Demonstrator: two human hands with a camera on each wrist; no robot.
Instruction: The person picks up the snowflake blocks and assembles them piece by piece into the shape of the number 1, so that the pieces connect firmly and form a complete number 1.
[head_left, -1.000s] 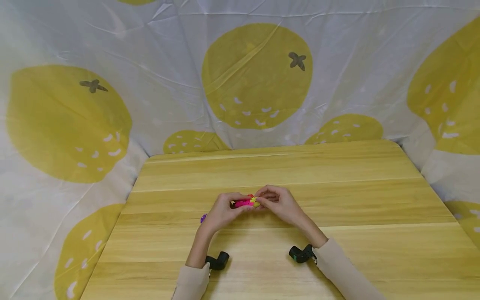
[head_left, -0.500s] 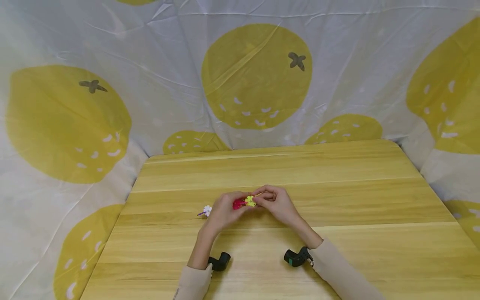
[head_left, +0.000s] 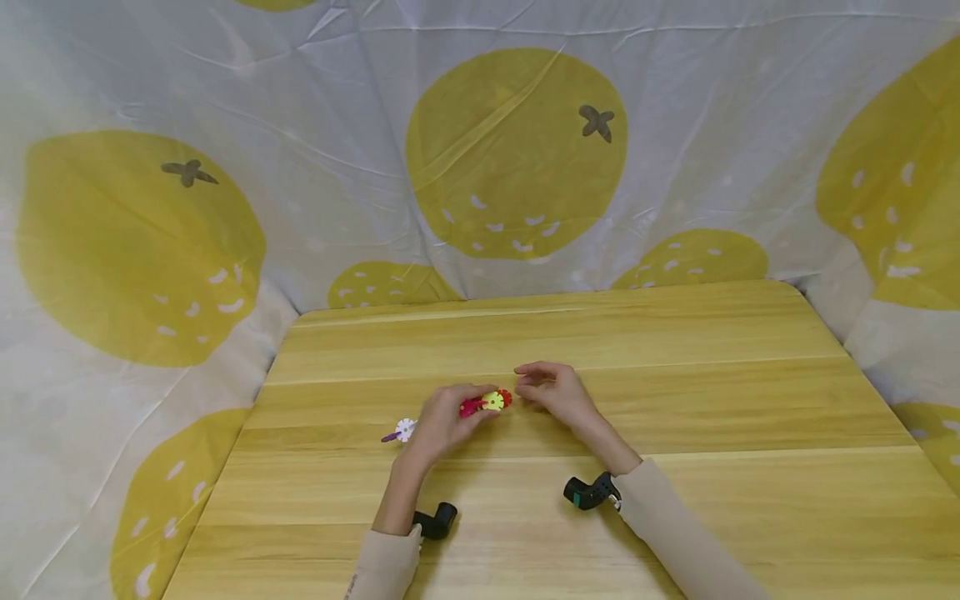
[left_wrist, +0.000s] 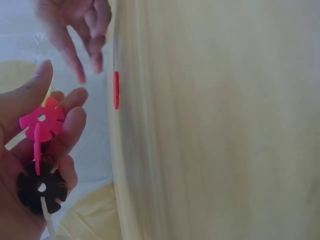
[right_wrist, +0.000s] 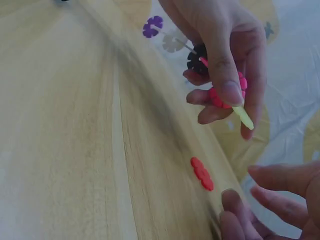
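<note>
My left hand (head_left: 448,423) grips a chain of slotted plastic snowflake discs. Thumb and fingers pinch it around a pink disc (left_wrist: 42,120), and a black disc (left_wrist: 42,188) lies against the palm. A yellow disc (head_left: 492,402) sticks out at the chain's right end. Past the wrist side trail a white disc (head_left: 405,430) and a purple disc (right_wrist: 153,26). To the right, my right hand (head_left: 558,396) hovers apart from the chain, fingers loosely bent with nothing between them. A loose red disc (right_wrist: 202,173) lies on the table close to the right fingertips.
The wooden table (head_left: 675,358) extends on all sides of the hands. Behind it hangs a white cloth (head_left: 337,167) with yellow fruit prints. Black wrist-camera mounts (head_left: 588,492) sit under both forearms, low over the tabletop.
My right hand has let go of the yellow disc and drawn back slightly to the right. In the left hand the chain has turned, showing its white and purple end and uncovering the red disc.
</note>
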